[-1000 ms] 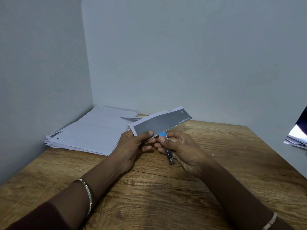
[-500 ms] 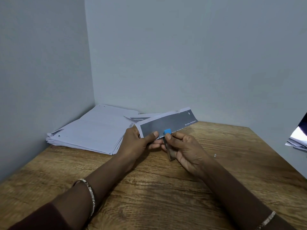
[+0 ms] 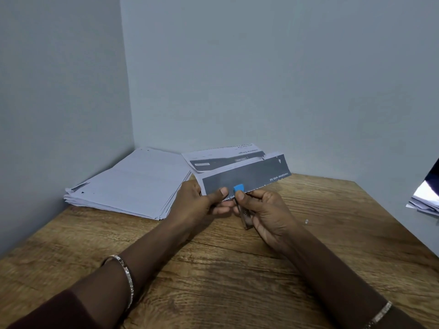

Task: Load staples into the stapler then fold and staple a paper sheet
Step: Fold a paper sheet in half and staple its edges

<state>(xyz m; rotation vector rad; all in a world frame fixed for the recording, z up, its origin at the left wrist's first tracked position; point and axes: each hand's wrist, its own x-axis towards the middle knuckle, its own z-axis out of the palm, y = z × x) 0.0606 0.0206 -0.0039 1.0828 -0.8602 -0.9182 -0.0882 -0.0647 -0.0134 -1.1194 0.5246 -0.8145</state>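
Note:
A folded paper sheet, dark grey print with white text, is held above the wooden table. My left hand pinches its lower left edge, thumb on top. My right hand grips a small stapler with a blue tip; the tip sits over the sheet's lower edge, just right of my left thumb. Most of the stapler's body is hidden by my fingers.
A stack of white paper lies at the back left against the walls, with a printed sheet behind the folded one. A tiny metal piece lies on the table right of my hand. More papers jut in at the right edge.
Both hands have shifted slightly toward the back of the table with the sheet and stapler. The stapler's blue tip has moved up onto the sheet's lower edge.

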